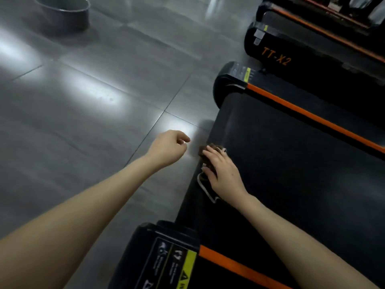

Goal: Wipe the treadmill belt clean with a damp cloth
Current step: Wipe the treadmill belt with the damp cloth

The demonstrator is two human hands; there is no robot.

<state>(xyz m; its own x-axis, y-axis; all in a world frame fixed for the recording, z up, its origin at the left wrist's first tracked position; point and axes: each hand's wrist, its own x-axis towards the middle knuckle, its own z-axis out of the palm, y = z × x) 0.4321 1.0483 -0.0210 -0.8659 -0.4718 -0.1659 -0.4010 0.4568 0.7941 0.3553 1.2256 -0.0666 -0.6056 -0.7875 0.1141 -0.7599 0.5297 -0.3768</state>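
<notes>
The black treadmill belt (291,167) runs from lower left to upper right between orange side rails (312,115). A brown cloth with a pale edge (205,184) lies at the belt's rear end. My right hand (223,174) presses flat on the cloth, fingers straight and pointing toward the floor edge. My left hand (168,149) hovers over the floor just left of the belt's end, its fingers loosely curled and holding nothing.
Grey glossy floor tiles (93,122) fill the left. A grey bucket (64,11) stands at the top left. A second treadmill marked TT-X2 (291,51) lies parallel at the upper right. A rear end cap with warning labels (166,259) sits near me.
</notes>
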